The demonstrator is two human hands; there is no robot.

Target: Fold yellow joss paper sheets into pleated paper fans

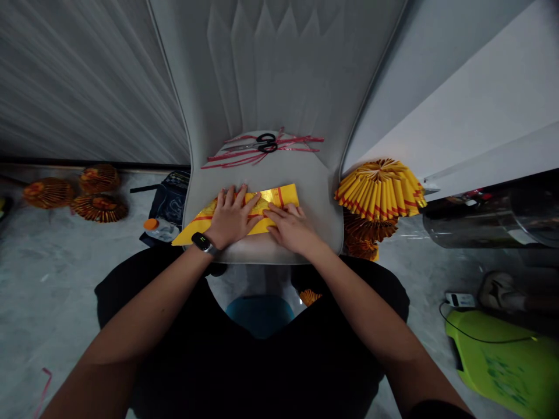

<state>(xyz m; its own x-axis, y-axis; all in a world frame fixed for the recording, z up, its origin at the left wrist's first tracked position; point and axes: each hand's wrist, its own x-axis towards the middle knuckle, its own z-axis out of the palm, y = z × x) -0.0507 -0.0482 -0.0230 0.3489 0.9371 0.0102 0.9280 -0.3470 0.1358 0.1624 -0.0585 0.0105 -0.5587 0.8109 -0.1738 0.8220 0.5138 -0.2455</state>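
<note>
A yellow sheet of paper [286, 194] with gold patches and red lines lies on the seat of a grey chair, its left end folded to a slanting point. My left hand [230, 218], a watch on its wrist, lies flat on the middle of the paper with fingers spread. Close beside it, my right hand [292, 227] rests its outstretched fingers on the paper's right part, the thumb near the front edge. Black-handled scissors [267, 143] lie farther back on the seat, among strips of red string [301, 140].
Pleated yellow paper fans [379, 189] are piled right of the chair [266, 253]. More pleated paper rounds [99, 206] sit on the left floor, near a dark bag [169, 198] and an orange-capped bottle [159, 228]. A green plastic stool [502, 355] stands at lower right, near another person's shoe [498, 290].
</note>
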